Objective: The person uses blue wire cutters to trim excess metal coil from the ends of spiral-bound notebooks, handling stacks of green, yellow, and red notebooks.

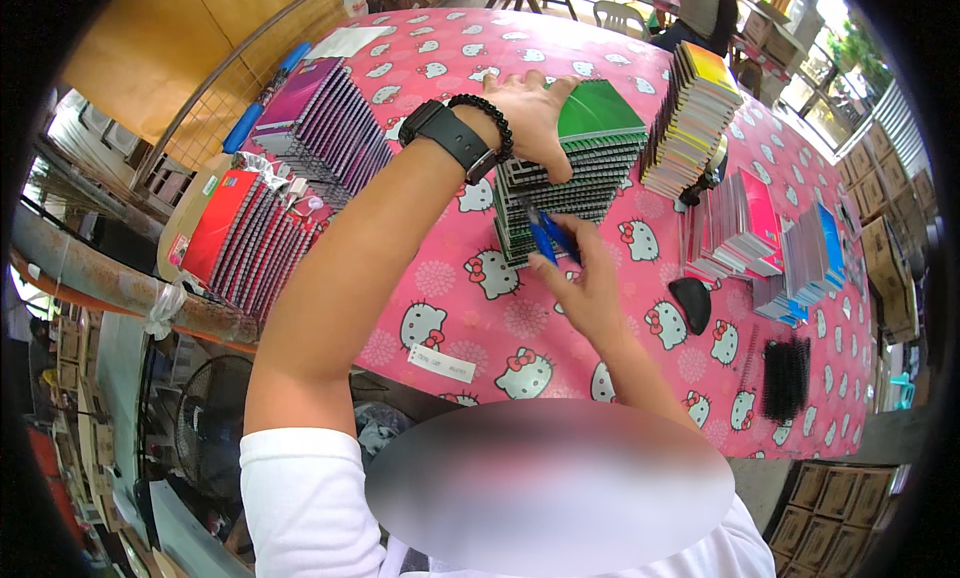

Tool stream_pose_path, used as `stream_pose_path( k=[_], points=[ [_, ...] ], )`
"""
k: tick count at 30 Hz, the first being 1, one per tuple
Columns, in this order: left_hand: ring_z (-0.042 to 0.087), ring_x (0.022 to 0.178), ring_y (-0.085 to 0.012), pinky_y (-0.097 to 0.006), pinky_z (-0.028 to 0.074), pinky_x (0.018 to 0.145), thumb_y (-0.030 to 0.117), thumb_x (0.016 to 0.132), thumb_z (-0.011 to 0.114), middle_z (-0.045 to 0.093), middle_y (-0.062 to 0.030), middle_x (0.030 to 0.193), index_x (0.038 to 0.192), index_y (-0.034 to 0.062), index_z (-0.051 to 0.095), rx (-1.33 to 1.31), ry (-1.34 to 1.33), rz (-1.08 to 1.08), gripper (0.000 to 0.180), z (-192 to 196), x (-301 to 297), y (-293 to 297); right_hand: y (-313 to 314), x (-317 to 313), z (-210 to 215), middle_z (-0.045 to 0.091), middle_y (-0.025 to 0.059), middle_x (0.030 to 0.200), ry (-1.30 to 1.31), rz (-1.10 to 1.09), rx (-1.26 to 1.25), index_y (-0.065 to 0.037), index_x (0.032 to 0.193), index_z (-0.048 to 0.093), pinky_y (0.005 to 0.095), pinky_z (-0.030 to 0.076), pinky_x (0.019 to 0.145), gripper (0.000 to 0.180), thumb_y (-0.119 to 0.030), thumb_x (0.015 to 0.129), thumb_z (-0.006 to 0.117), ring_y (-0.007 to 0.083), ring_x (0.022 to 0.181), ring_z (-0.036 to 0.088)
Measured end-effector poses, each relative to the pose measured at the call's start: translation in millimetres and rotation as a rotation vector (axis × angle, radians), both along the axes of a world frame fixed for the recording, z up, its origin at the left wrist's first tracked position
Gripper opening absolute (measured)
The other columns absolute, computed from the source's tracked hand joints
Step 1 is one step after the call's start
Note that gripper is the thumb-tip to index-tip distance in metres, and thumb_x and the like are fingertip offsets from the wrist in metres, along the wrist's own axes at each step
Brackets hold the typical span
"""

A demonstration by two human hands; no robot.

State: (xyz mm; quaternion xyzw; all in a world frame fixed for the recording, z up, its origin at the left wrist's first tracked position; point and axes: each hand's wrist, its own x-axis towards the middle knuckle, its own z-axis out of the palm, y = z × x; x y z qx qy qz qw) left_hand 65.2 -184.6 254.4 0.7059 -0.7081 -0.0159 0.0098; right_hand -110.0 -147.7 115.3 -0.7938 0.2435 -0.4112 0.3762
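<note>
A tall stack of green spiral-bound notebooks [600, 113] stands near the middle of the table, its black wire bindings facing me. My left hand [530, 113], with a black watch and a beaded bracelet at the wrist, lies over the top left of the stack, fingers spread. Low at the bound side, my right hand [590, 278] grips blue-handled pliers [543, 243]. The pliers' jaws point up at the wire spines; whether they touch a wire is too small to tell.
Purple notebooks [320, 128] and red notebooks [240, 228] are stacked at the left. Yellow [690, 118], pink [740, 223] and blue [810, 258] stacks stand right. A black pouch-like object [690, 305] and black wire coils [786, 378] lie on the pink tablecloth [525, 318]. A paper strip [443, 364] lies near the front edge.
</note>
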Motion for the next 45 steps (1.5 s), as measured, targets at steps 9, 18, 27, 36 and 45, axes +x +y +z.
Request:
stream_pose_path(
  k=[9,18,27,36,45],
  points=[
    [0.047,0.114,-0.0393,-0.047,0.041,0.092,0.041,0.048,0.071,0.047,-0.0252,0.120,0.142,0.0100,0.024,-0.037,0.061,-0.020,0.109,-4.3,3.3,0.4,6.3,4.2,11.7,0.052,0.0159,0.098,0.071,-0.183,-0.397,-0.002,0.112,0.052,0.0409,0.041,0.078,0.046,-0.018,0.073,0.068,0.0324,0.091,0.050],
    [0.047,0.114,-0.0376,-0.046,0.042,0.092,0.041,0.048,0.072,0.047,-0.0236,0.121,0.142,0.0114,0.025,-0.028,0.029,0.007,0.109,-4.3,1.7,-0.5,3.8,0.6,27.6,0.053,0.0115,0.094,0.266,-0.236,-0.466,-0.006,0.111,0.055,0.0400,0.041,0.076,0.045,-0.019,0.070,0.069,0.0297,0.090,0.050],
    [0.047,0.114,-0.0365,-0.046,0.042,0.093,0.041,0.048,0.072,0.048,-0.0226,0.120,0.142,0.0116,0.025,-0.053,0.009,0.003,0.109,-4.2,1.2,0.6,6.9,3.5,26.2,0.053,0.0121,0.094,0.211,-0.231,-0.445,-0.005,0.108,0.055,0.0410,0.042,0.076,0.043,-0.017,0.069,0.070,0.0308,0.090,0.050],
    [0.047,0.115,-0.0374,-0.046,0.042,0.094,0.042,0.049,0.073,0.048,-0.0232,0.120,0.141,0.0120,0.026,-0.063,0.012,-0.002,0.108,-6.9,2.8,0.7,-4.1,-0.4,28.2,0.062,0.0116,0.096,0.055,0.159,0.630,0.000,0.112,0.054,0.0324,0.047,0.073,0.039,-0.020,0.080,0.067,0.0209,0.084,0.060],
    [0.046,0.116,-0.0387,-0.046,0.041,0.095,0.042,0.048,0.073,0.046,-0.0242,0.123,0.142,0.0128,0.024,-0.051,0.030,0.008,0.110,-6.9,3.0,-1.3,6.1,-1.4,5.2,0.054,0.0155,0.103,0.076,-0.136,-0.317,-0.001,0.112,0.055,0.0380,0.043,0.081,0.044,-0.015,0.073,0.070,0.0307,0.092,0.052]
  ],
)
